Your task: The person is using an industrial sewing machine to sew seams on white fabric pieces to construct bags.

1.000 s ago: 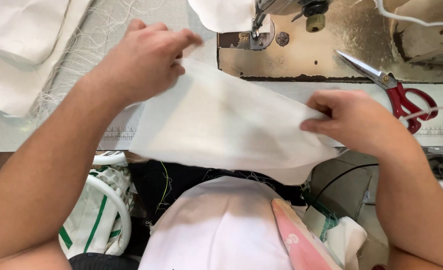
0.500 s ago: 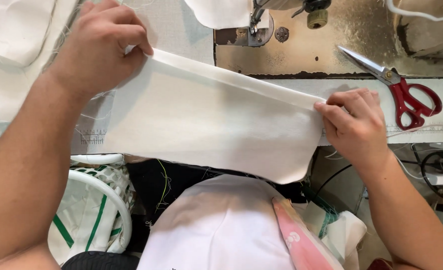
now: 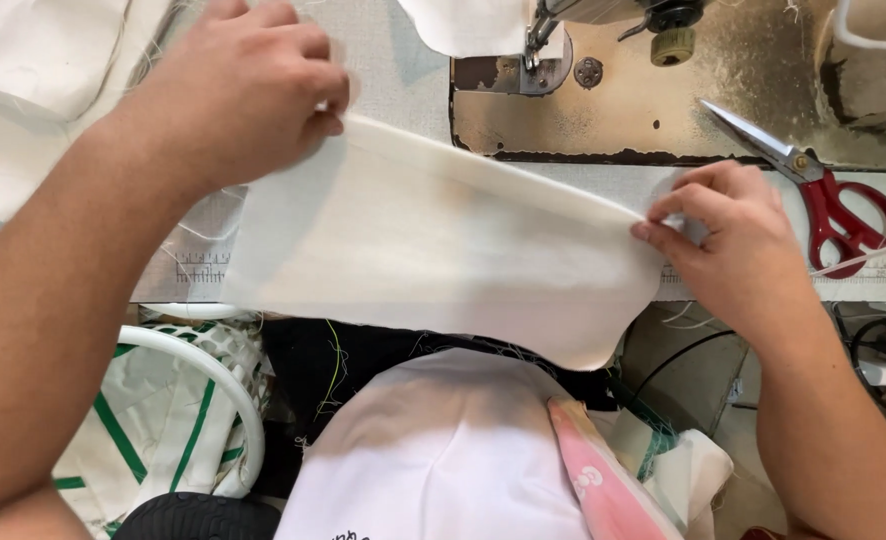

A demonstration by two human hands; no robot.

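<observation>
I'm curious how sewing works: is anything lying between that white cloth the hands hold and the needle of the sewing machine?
Nothing visible does. The folded white cloth panel is pinched at both ends, and bare grey table lies between it and the needle. The red-handled scissors lie off to the right.

Sewing machine [image 3: 603,40]: upper body cut off by top edge, only needle area and foot visible.
Left hand [image 3: 243,90]: fingertips curl over white cloth [image 3: 433,260], grip point hidden; top knuckles clipped by frame.
Right hand [image 3: 733,235]: thumb tucked behind cloth edge, not visible.
Cloth underside and lower fold: hidden.
Ruler strip [image 3: 198,268] on table [image 3: 403,90]: markings too small to read, mostly covered by cloth.
Red-handled scissors [image 3: 823,190]: handle loop partly cut by right edge.
White basket [image 3: 213,400]: contents unclear, cut off at bottom.
</observation>
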